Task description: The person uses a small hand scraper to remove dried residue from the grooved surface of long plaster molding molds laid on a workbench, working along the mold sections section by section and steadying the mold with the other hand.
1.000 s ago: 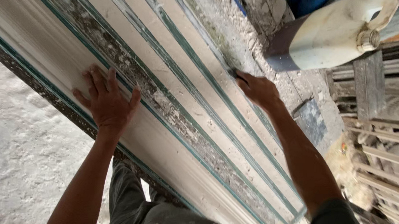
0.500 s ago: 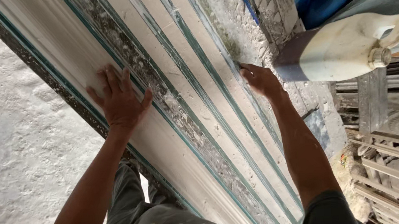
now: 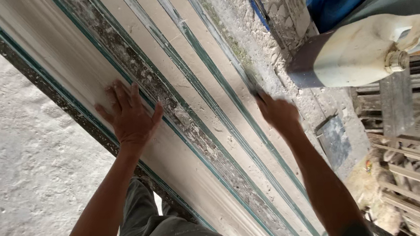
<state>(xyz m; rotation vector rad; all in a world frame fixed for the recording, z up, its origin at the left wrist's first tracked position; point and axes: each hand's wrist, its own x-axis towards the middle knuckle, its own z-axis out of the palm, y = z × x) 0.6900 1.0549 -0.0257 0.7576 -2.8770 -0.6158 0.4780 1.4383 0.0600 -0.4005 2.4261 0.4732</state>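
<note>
Both hands are on the long moulded plaster strip (image 3: 206, 133) that runs diagonally across the work surface. Left hand (image 3: 130, 118) is flat and open, fingers spread, just pressing down on the wide pale band to hold the thing steady. Right hand (image 3: 278, 113) is blurry, down on one of the teal-edged grooves; looks closed around something small but honestly can't tell what. Looks to me like the rubbing/smoothing stage along that groove. Working further along probably needs steady pressure and the other palm staying planted. White plastic jug (image 3: 361, 53) lies on its side off to the right, near a blue-handled tool (image 3: 259, 8).
</note>
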